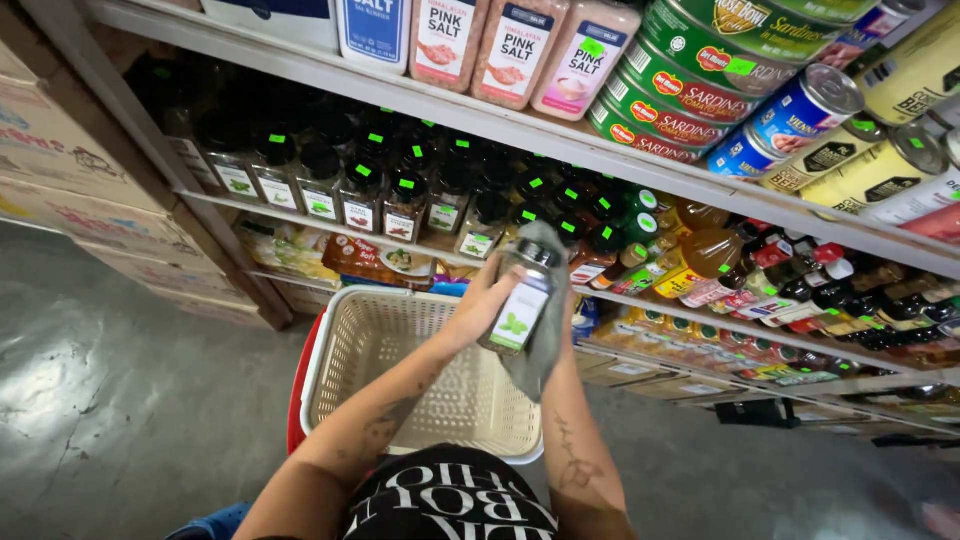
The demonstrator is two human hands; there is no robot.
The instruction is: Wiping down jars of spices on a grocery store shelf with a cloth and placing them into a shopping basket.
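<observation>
Cloth [540, 345] hiding right hand, jar [520, 298] lid blurred

My left hand [478, 305] holds a spice jar [520, 297] tilted, its black lid away from me and its white label with a green leaf facing up. My fingers wrap its left side. My right hand [560, 300] is mostly hidden behind a grey cloth [545, 345] pressed against the jar's right side. Below my fingers sits a cream basket [345, 345] in a red one [298, 400]. Beyond my fingertips, rows of black-lidded jars [360, 185] line the shelf [330, 228].
</observation>
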